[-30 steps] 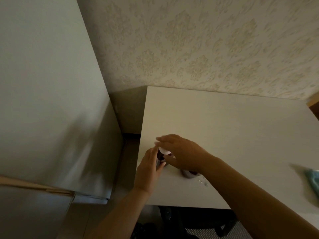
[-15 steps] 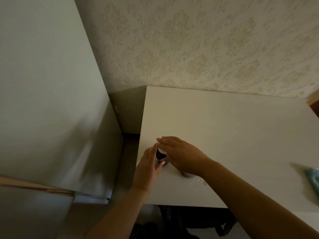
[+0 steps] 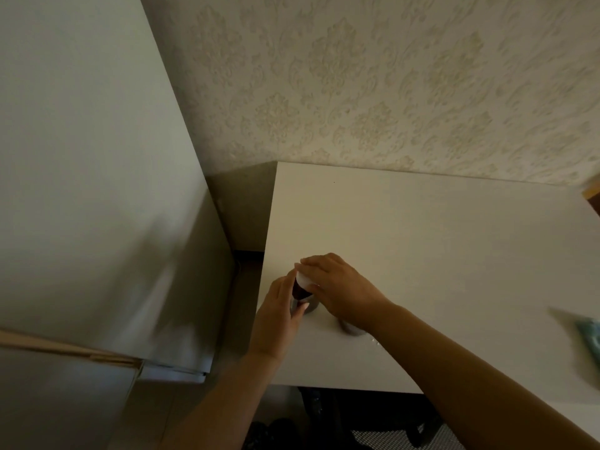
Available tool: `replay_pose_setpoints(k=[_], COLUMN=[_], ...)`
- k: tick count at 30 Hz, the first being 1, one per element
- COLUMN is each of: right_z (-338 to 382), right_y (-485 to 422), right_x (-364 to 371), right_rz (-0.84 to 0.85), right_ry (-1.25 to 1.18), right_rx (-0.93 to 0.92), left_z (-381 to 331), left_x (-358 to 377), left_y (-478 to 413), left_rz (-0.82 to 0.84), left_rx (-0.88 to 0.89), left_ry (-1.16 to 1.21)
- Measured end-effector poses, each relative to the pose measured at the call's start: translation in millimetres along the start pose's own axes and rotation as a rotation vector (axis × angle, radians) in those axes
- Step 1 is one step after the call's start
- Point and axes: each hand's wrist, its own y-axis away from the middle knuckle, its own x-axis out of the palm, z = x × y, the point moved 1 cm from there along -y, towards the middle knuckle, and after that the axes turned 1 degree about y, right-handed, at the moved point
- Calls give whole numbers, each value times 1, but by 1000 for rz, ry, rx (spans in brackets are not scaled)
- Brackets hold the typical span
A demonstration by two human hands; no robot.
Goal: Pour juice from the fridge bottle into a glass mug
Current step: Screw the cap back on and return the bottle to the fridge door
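A small bottle point(image 3: 298, 290) of dark juice stands near the front left corner of a plain white rectangular table point(image 3: 422, 254), close to its left edge. The left hand point(image 3: 279, 316) grips the bottle from the left side, with its fingers reaching up along the body and its thumb pressed against the lower part. The right hand point(image 3: 341, 287) comes in from the right and lies over the top of the bottle. Its fingers are curled round the round white cap point(image 3: 305, 280), of which only a pale patch shows beneath the fingertips. Whether the cap is tight or loose on the neck cannot be told.

Just right of the bottle, under the right wrist, a low rounded piece of clear glass sits on the table. It appears to be the glass mug point(image 3: 351, 329), and most of it is hidden by the hand.

A tall pale grey fridge point(image 3: 81, 190) stands left of the table, with a dark gap between the two. Cream wallpaper with an embossed floral pattern point(image 3: 389, 92) rises behind the table. A blurred teal object point(image 3: 589, 339) lies at the far right edge of the table, well apart from the hands.
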Motion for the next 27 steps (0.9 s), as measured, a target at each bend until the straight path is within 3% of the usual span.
replay_pose_setpoints(k=[5, 8, 14, 18, 24, 27], right_z=[7, 7, -1, -1, 7, 8], right_y=[0, -4, 0, -4, -2, -5], right_x=[7, 5, -6, -3, 5, 3], right_rz=[-225, -188, 28, 9, -168, -145], right_ry=[61, -48, -25, -41, -50, 8], right_rx=[-7, 104, 2, 19, 144, 89], left_z=[1, 3, 4, 5, 3, 2], left_x=[-1, -2, -2, 0, 0, -2], left_y=[-4, -5, -5, -5, -5, -6], left_rz=[10, 22, 23, 15, 11, 24], left_rx=[-3, -1, 1, -15, -17, -14], left_ry=[-12, -14, 14, 10, 3, -11])
